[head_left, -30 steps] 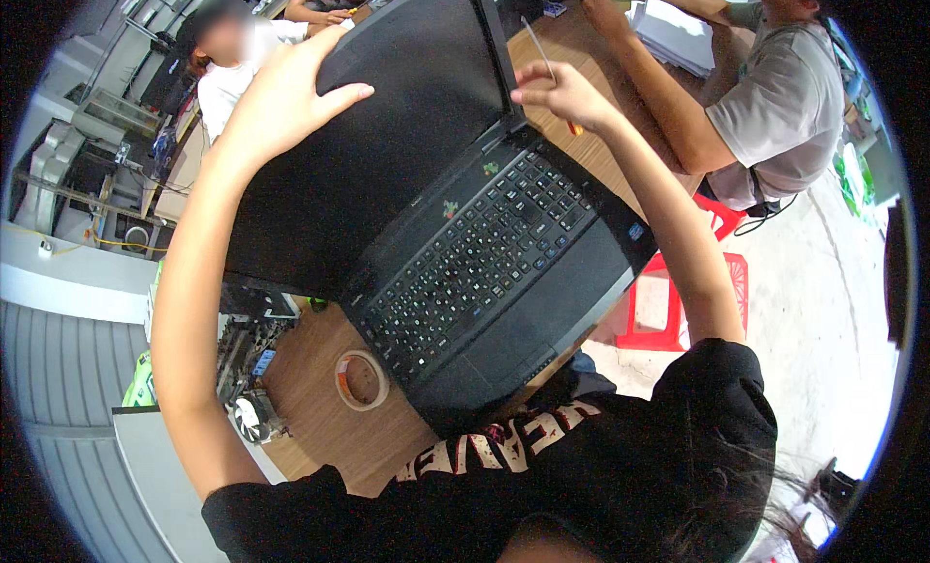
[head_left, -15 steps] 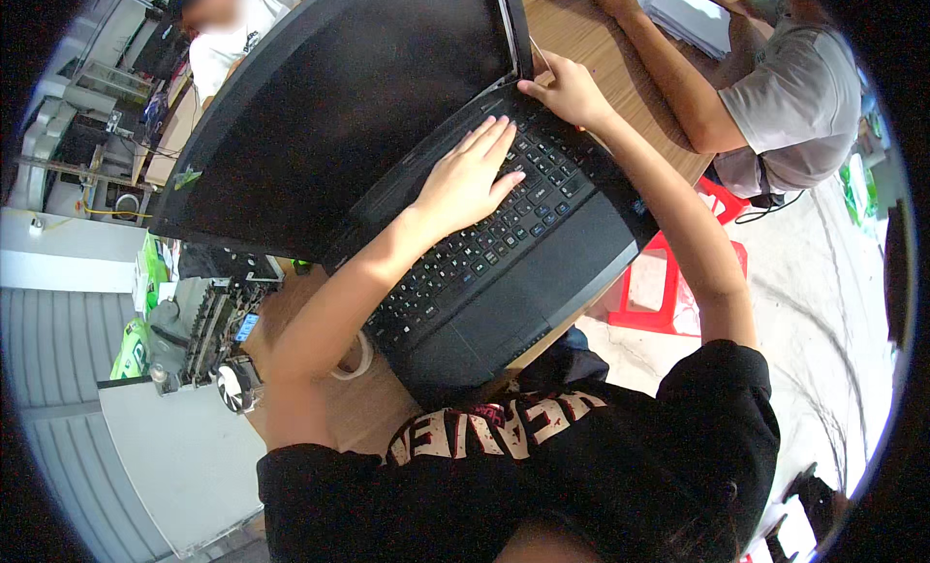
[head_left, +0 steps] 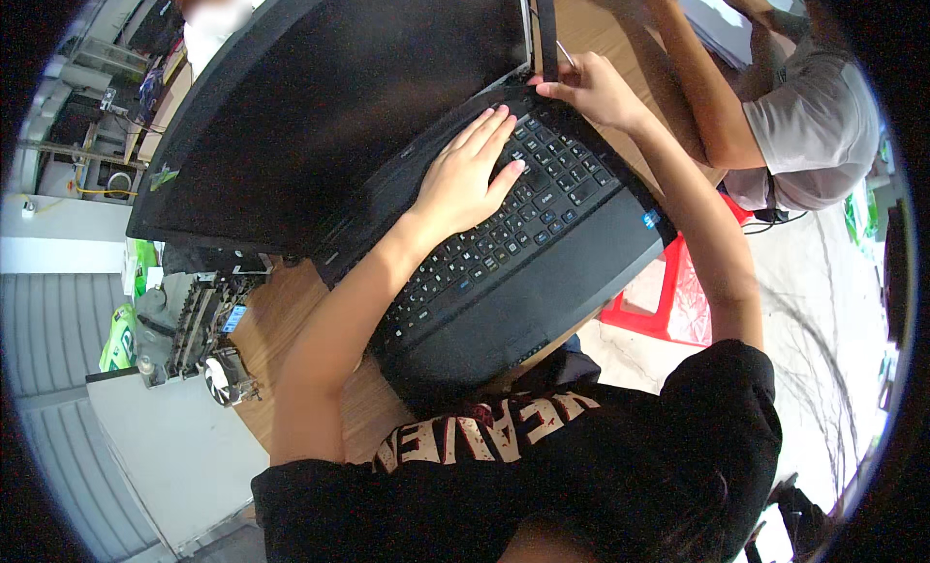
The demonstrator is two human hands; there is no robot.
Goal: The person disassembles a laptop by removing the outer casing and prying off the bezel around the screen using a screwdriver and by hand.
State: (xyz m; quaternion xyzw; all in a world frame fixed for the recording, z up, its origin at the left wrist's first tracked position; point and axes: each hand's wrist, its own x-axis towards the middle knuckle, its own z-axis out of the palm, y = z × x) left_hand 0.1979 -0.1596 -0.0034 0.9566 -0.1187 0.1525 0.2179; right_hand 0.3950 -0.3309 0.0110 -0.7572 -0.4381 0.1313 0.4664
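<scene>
A black laptop (head_left: 504, 306) lies unfolded on the wooden table, its dark screen (head_left: 358, 98) leaning back. Along the screen's right side, the black bezel strip (head_left: 547, 30) stands apart from the panel, and a silvery edge shows in the gap. My left hand (head_left: 465, 180) rests flat, fingers stretched, over the upper part of the keyboard (head_left: 557, 175). At the right hinge corner, my right hand (head_left: 596, 88) is closed around a thin metal rod-like tool (head_left: 566, 55); its thumb is beside the bezel's lower end. Most of the tool is hidden by the fingers.
At the left stand dismantled machine parts (head_left: 203, 316) and a small fan (head_left: 221, 379). A person in a grey shirt (head_left: 814, 127) sits at the right near stacked papers (head_left: 712, 20). A red plastic stool (head_left: 668, 306) stands on the floor. Another person is at the upper left.
The laptop's right side and my right hand appear farther right in view. The bezel strip looks more separated from the screen. My left hand stays flat on the keyboard.
</scene>
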